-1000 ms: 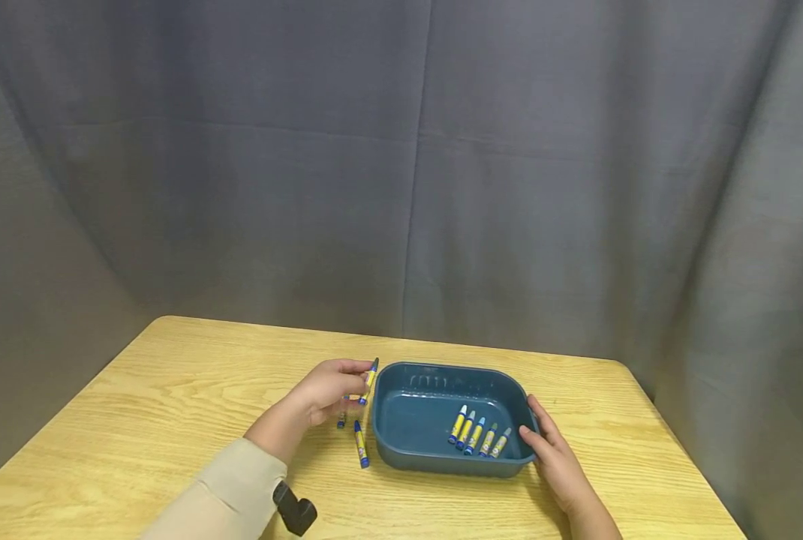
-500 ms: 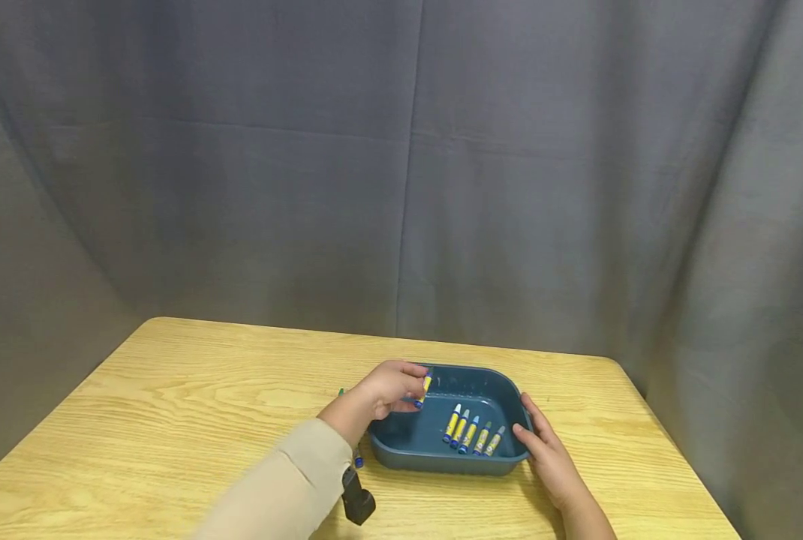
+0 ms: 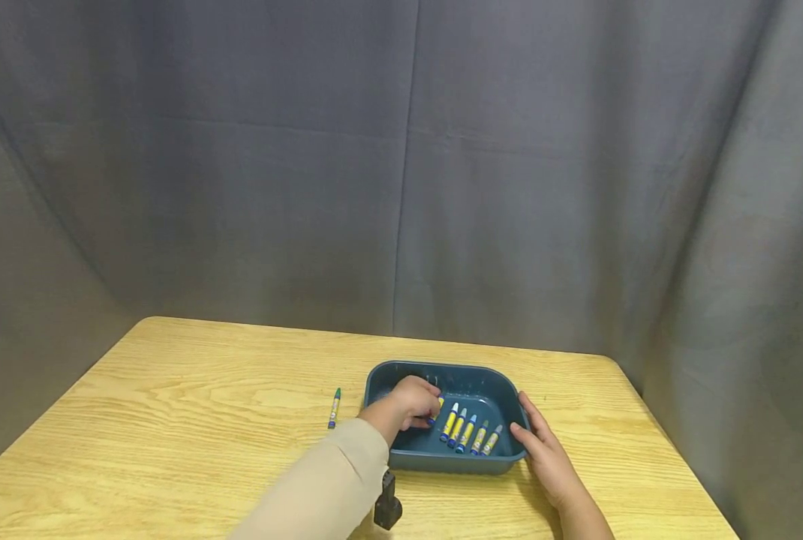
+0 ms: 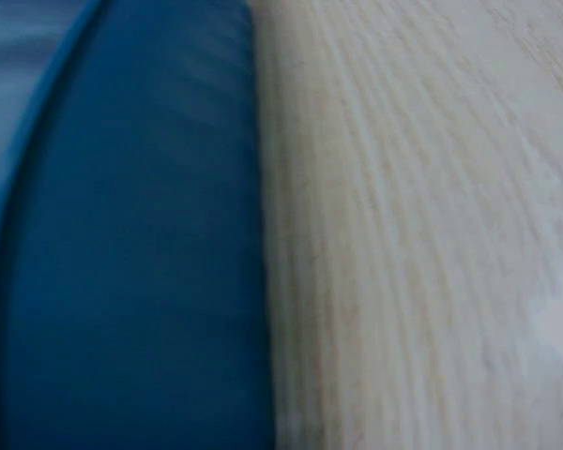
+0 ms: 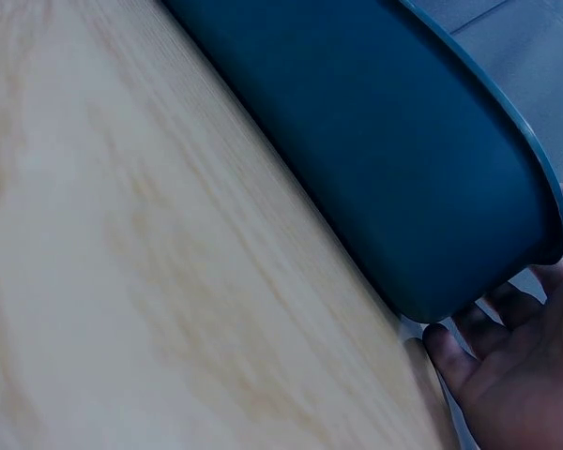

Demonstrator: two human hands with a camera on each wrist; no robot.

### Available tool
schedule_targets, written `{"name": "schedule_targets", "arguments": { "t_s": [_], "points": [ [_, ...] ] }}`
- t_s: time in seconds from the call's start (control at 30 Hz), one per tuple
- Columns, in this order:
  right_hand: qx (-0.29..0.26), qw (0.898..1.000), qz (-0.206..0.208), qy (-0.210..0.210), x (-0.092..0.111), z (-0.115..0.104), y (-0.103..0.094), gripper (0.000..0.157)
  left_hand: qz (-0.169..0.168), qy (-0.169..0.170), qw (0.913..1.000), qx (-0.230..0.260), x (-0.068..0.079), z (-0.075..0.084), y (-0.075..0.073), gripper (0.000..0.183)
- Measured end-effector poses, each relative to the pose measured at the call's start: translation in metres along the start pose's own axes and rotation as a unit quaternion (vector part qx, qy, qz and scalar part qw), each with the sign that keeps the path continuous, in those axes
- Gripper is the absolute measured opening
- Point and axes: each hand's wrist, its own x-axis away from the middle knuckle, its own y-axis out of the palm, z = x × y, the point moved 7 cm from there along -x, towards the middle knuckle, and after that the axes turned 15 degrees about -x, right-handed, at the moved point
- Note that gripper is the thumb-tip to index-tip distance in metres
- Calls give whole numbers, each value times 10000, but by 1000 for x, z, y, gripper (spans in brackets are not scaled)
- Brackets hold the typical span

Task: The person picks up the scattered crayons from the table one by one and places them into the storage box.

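In the head view, my left hand (image 3: pixel 415 402) is down inside a dark blue rectangular plastic basin (image 3: pixel 455 463). It pinches a yellow-and-blue crayon (image 3: pixel 440 406), partly covered by the fingers. To the right of that crayon, several others, such as a light-blue-tipped crayon (image 3: pixel 466 433), lie slanted in a row on the basin's floor. My right hand (image 3: pixel 546 454) grips the basin's right end, thumb over the rim. The right wrist view has that hand's fingers (image 5: pixel 483 333) along the outside wall. The left wrist view catches only the basin's outer wall (image 4: pixel 141 253) and table.
A green crayon (image 3: pixel 335 409) lies on the wooden table (image 3: pixel 192 405), left of the basin. The left sleeve (image 3: pixel 327 480) covers part of the table and the basin's near left corner. A grey curtain (image 3: pixel 273 187) hangs behind the table.
My left hand has carried the crayon rightward from beside the basin and down into it, next to the row. My right hand keeps its grip on the rim.
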Motion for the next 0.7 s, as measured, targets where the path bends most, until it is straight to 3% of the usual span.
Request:
{"name": "schedule_targets", "arguments": {
  "t_s": [0.17, 0.3, 0.53, 0.63, 0.7],
  "points": [
    [-29, 10000, -5, 31, -1, 1, 0, 66, 235, -74, 9979, -592, -3, 0, 6, 41],
    [-61, 10000, -15, 30, -1, 1, 0, 66, 413, 48, 9912, -1256, -3, 4, 7, 33],
    [8, 10000, -20, 35, -1, 1, 0, 66, 703, 558, 9610, -2616, 4, 15, 9, 4],
    [11, 10000, -40, 33, -1, 1, 0, 66, 758, 721, 9473, -3028, 8, 20, 11, 19],
    [19, 10000, -55, 37, -1, 1, 0, 66, 799, 756, 9395, -3244, 10, 22, 11, 19]
  ]
}}
